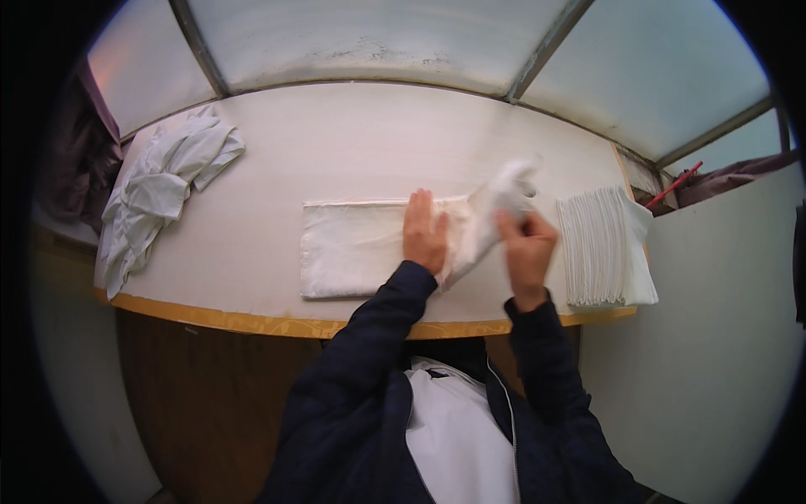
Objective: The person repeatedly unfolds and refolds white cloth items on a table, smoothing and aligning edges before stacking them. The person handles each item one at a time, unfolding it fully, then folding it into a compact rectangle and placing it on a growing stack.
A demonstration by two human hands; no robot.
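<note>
A white cloth (346, 249), laid out as a flat rectangle, lies on the table (271, 264) in front of me. My left hand (425, 232) presses on its middle with the palm down and the fingers nearly together. The cloth's right end is lifted off the table and bunched, blurred by motion. My right hand (527, 246) pinches that raised end between thumb and fingers. Just right of this hand stands a row of folded white cloths (595, 249), packed side by side with their folds showing.
A crumpled pile of white fabric (170, 179) lies at the table's left end. Frosted panels (378, 44) in metal frames rise behind the table. A red stick (674, 184) leans at the right beyond the folded cloths. A yellow-brown edge (252, 321) runs along the front.
</note>
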